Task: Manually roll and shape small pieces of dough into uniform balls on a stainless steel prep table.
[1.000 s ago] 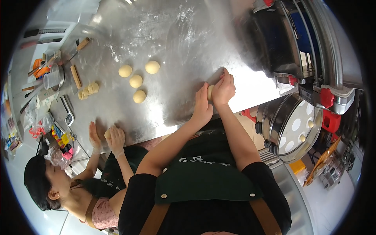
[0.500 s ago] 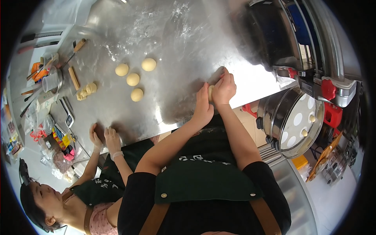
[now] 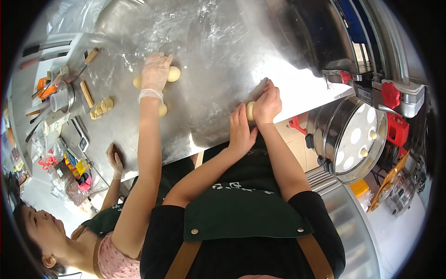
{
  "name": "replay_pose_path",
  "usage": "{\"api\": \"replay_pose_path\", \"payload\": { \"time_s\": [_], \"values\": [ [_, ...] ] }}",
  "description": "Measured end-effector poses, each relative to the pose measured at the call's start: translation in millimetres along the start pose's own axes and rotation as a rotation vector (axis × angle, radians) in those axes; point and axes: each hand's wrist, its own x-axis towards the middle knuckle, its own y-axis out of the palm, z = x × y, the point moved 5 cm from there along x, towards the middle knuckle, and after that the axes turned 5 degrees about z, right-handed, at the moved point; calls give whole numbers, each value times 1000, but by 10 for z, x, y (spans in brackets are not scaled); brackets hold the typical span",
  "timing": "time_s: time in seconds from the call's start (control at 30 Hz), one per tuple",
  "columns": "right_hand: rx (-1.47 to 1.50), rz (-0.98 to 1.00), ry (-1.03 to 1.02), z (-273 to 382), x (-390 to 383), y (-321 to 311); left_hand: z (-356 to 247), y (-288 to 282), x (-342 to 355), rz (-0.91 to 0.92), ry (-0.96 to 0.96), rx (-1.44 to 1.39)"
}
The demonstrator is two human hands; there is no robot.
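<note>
A pale yellow dough ball (image 3: 251,111) sits on the steel table between my two hands near its front edge. My left hand (image 3: 241,130) presses against its left side, fingers held together and stretched forward. Curled round the right side is my right hand (image 3: 267,106), which hides part of the ball. Further left, a co-worker's gloved hand (image 3: 155,74) reaches over a group of dough balls and covers some of them. One dough ball (image 3: 173,73) shows to the right of that glove, another (image 3: 162,109) below its wrist.
Cut dough pieces (image 3: 102,108) lie at the left beside a wooden-handled scraper (image 3: 87,94). A scale (image 3: 81,135) and tubs stand along the left side. At right, a round steamer (image 3: 347,139) holds small dough pieces on white papers. The co-worker's other hand (image 3: 114,160) rests at the table's edge.
The co-worker's gloved hand has moved from the table's edge forward over the dough balls. My hands have parted slightly, showing more of the ball between them.
</note>
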Motion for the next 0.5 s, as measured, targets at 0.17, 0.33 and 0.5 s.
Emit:
{"api": "replay_pose_path", "payload": {
  "time_s": [0.17,0.33,0.5],
  "values": [
    [145,-7,21,-113,47,-11,152,68,168,-29,110,172],
    [545,445,185,-460,68,-37,187,-63,349,-45,107,-40],
    [1121,785,-26,-214,81,-166,-22,-208,572,435,-261,-848]
  ]
}}
